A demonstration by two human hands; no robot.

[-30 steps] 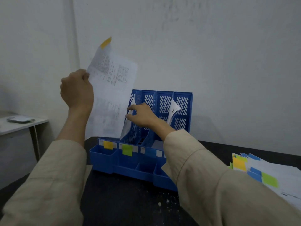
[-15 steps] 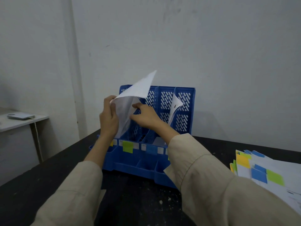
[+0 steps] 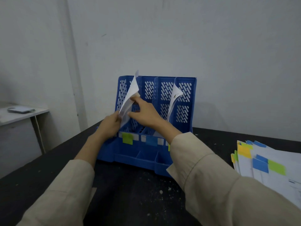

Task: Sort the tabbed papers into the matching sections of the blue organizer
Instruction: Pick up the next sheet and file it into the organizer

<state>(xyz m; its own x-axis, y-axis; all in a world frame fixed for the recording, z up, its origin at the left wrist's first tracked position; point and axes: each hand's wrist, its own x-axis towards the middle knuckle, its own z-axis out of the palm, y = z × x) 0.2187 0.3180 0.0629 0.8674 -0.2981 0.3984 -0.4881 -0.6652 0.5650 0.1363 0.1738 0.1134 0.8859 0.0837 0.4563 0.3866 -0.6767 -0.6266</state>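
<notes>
A: What did the grip look like at that point?

B: The left hand was pinching the lower edge of the sheet, thumb over the paper; the right hand had its fingers spread loosely against the sheet's right side, steadying it without clamping.

A: And where was the sheet?

B: Half sunk into one of the leftmost sections of the blue organizer, its top corner bent and standing just above the rim; I could not tell which slot, nor see its tab; another paper leaned in a section further right.

A: So which step?

B: Seating the sheet, I judged; the next move called for pushing it fully down, letting go, then reaching to the tabbed stack on the black table.

A: What differed from half a second before?

B: The sheet had dropped lower and folded narrower; a second before, the left hand had held it high in the air, clear of the organizer.
</notes>
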